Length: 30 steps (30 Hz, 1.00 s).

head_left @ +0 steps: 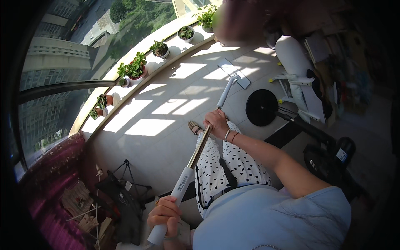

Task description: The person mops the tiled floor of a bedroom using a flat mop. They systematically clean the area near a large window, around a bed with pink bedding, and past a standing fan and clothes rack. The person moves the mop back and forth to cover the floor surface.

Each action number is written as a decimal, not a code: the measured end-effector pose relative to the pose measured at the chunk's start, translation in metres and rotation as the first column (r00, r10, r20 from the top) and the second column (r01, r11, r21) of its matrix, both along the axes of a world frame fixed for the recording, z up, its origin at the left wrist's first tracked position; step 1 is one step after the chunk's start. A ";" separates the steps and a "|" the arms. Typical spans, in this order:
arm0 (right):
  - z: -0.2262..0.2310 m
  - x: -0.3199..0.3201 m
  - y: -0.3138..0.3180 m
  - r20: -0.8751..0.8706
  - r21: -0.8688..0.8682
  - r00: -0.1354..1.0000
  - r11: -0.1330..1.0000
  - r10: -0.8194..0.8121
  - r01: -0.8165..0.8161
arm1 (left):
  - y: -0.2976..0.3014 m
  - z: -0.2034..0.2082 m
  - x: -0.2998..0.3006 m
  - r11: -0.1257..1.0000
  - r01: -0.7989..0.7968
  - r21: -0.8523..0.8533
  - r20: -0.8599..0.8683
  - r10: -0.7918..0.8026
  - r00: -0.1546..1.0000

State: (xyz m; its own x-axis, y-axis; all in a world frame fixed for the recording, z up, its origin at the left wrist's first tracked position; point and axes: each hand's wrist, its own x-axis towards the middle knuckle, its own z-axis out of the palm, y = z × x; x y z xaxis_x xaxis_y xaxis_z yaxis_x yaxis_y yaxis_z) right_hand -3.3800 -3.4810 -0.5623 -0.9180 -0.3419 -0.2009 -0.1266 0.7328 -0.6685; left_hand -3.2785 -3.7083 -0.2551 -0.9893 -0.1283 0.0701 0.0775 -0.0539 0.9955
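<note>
A flat mop [183, 183] runs slantwise across the view, from the lower left up to its flat rectangular head [227, 66], which rests on the sunlit tiles. Its pole has a white grip, a shiny metal middle and a white lower tube. My left hand [164, 214] is wrapped round the white grip close to its end. Farther along, my right hand [216, 123] is closed round the pole where the metal section meets the lower tube. A bracelet and a dark band circle my right wrist.
Potted plants [160, 49] line the curved window ledge [175, 58]. Black exercise equipment with a round disc [261, 107] stands at the right, near a white and yellow frame [298, 79]. A dark folding stool [125, 196] and a purple curtain [46, 191] are at lower left.
</note>
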 end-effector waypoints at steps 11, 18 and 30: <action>0.093 0.059 -0.191 0.108 -0.378 0.854 0.815 0.509 -0.438 | -0.049 0.136 0.036 0.911 -0.244 -0.333 -0.229 0.173 0.958; 0.100 0.010 -0.126 0.051 -0.202 0.712 0.706 0.700 -0.679 | -0.015 0.117 0.003 0.989 -0.040 -0.142 -0.410 -0.022 0.912; -0.022 -0.108 0.181 0.005 0.152 0.991 0.980 0.130 -0.129 | 0.170 -0.066 -0.082 0.994 -0.009 0.113 -0.170 0.028 0.985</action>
